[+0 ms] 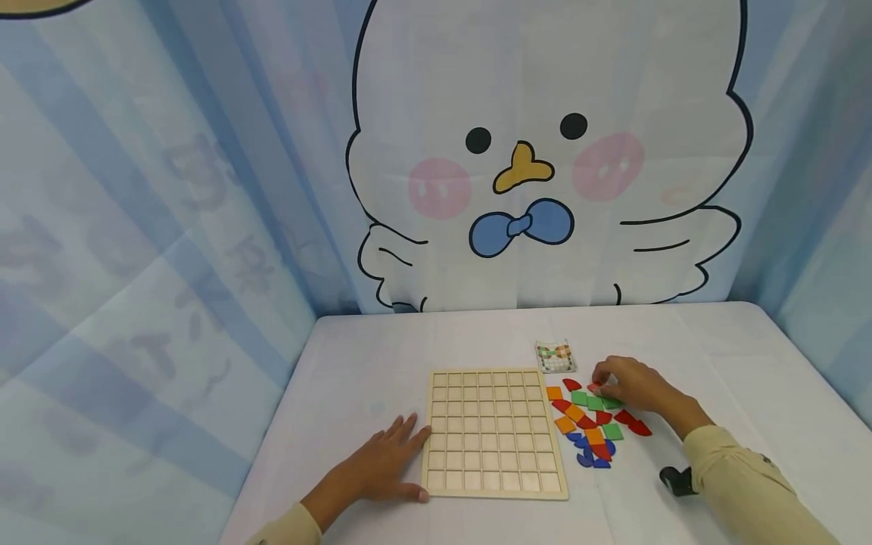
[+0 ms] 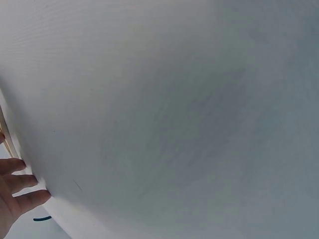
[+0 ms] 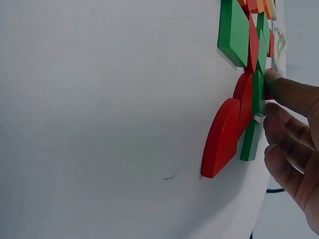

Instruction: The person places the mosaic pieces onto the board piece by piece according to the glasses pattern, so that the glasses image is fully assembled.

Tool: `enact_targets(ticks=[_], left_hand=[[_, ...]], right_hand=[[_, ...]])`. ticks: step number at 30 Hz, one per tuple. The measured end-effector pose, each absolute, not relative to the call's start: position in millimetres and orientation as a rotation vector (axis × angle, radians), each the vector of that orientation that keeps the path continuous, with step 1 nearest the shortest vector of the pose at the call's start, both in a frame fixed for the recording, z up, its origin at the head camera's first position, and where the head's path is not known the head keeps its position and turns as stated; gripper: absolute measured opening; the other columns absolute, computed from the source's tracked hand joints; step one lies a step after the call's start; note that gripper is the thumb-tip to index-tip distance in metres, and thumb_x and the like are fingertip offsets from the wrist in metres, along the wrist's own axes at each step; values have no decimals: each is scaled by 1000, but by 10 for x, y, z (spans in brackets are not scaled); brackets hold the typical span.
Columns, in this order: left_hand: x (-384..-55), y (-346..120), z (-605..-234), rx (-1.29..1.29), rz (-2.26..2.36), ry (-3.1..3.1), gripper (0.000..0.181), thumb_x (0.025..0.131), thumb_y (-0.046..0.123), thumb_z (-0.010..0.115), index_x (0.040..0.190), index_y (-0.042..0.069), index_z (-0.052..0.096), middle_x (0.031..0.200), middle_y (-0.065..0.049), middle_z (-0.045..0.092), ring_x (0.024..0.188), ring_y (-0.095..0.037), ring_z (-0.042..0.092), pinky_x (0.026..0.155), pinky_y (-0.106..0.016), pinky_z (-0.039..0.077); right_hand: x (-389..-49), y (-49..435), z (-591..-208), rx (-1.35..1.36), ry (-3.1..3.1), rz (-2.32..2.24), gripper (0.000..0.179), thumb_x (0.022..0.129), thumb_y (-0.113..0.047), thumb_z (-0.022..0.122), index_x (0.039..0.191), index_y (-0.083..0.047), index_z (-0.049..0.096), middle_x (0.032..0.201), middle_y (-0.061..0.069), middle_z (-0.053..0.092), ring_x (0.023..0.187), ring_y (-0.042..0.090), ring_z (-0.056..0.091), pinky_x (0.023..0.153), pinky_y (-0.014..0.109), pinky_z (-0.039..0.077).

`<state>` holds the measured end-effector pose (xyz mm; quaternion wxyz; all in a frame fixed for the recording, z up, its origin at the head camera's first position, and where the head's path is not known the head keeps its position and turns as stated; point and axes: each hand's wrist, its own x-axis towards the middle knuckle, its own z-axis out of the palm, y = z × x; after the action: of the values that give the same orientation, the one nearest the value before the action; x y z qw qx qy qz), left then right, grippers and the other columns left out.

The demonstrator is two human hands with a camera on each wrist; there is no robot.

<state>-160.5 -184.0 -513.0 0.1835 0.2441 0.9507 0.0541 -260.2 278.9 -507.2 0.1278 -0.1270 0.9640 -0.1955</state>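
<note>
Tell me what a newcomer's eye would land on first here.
Probably the huge white cartoon bird with its blue bow tie, on the curtain behind the table. Next, the bright red, green, blue and orange pieces spread right of the wooden grid board. The right hand pinches a red piece at their far side; the left hand is at the board's left edge.
</note>
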Motion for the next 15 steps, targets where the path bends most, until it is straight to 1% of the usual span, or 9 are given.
enact_targets(ticks=[3, 5, 8, 12, 15], left_hand=[[-1613, -1839, -5136, 695, 134, 2688, 106, 75, 83, 59, 159, 23, 31, 166, -17, 24, 150, -42, 29, 112, -60, 38], [-1616, -1840, -5135, 697, 135, 2692, 106, 75, 82, 59, 159, 23, 31, 165, -17, 25, 149, -43, 29, 112, -60, 38], [-1613, -1839, -5123, 694, 147, 2695, 106, 74, 81, 61, 158, 23, 31, 165, -17, 25, 149, -43, 29, 112, -61, 38], [-1609, -1834, -5118, 686, 164, 2690, 106, 74, 79, 63, 158, 23, 32, 165, -17, 26, 149, -43, 30, 112, -59, 38], [-1612, -1832, -5123, 676, 169, 2686, 106, 73, 79, 64, 158, 24, 32, 165, -17, 26, 149, -42, 29, 113, -59, 37]], right_hand=[[-2605, 2770, -5059, -391, 2790, -579, 10, 88, -16, 77, 94, -14, 69, 90, -1, 68, 85, 19, 58, 87, 49, 56], [-2605, 2759, -5049, -393, 2778, -584, 11, 89, -15, 76, 95, -14, 67, 88, -1, 66, 82, 19, 57, 84, 46, 57], [-2604, 2738, -5030, -366, 2758, -576, 15, 90, -13, 75, 103, -14, 68, 89, 1, 65, 81, 18, 56, 81, 42, 57], [-2587, 2720, -5004, -339, 2731, -557, 29, 91, -13, 73, 119, -11, 69, 95, 5, 67, 83, 18, 58, 79, 41, 59], [-2575, 2713, -4987, -345, 2726, -553, 30, 91, -15, 72, 121, -10, 70, 100, 8, 69, 87, 19, 61, 82, 43, 59]])
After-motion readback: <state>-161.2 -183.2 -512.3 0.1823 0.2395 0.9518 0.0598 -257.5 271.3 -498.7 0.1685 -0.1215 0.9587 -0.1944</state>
